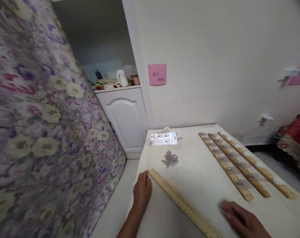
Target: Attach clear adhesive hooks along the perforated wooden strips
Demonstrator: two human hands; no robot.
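Note:
A long wooden strip with rows of small holes (179, 201) lies slantwise on the white table (202, 175). My left hand (141, 191) rests at the table's left edge with fingertips touching the strip's far end; its fingers are curled and held together. Flat on the tabletop to the right of the strip lies my right hand (241, 219), blurred, its fingers stretched out with nothing in them. A small heap of metal clips (170, 159) sits just beyond the strip. Three more wooden strips (241, 165) carrying fitted parts lie side by side on the right.
A clear plastic packet of small parts (163, 138) lies at the table's far edge. A flowered mattress (41, 125) leans along the left. A white cabinet (126, 115) with a jug stands behind. A pink note (157, 74) hangs on the wall. Red cloth (295, 142) lies at right.

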